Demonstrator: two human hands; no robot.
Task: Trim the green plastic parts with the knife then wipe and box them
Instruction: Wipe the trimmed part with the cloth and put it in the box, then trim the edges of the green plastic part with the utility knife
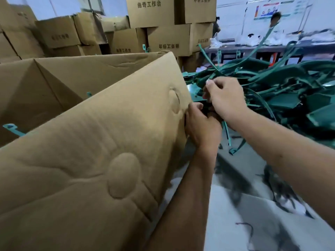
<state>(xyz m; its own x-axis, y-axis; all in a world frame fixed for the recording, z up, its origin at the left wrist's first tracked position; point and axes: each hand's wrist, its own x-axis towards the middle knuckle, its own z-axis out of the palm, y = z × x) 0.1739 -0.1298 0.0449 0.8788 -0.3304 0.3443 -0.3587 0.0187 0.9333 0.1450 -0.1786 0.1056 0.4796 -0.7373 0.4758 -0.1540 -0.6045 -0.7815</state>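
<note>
A tangled heap of green plastic parts (282, 91) with long thin strips fills the right side. My right hand (224, 98) reaches into the heap's near edge with fingers curled round a green part. Just below it, my left hand (201, 124) grips the same dark green piece, beside the corner of a large open cardboard box (101, 134). A green part (10, 128) pokes out inside the box at the left. No knife is visible; what lies between my hands is mostly hidden.
Stacked printed cartons (159, 29) fill the background. A person (274, 19) stands at a far table (272, 47) at the upper right. Dark trimmings (279, 189) litter the grey surface below my arms.
</note>
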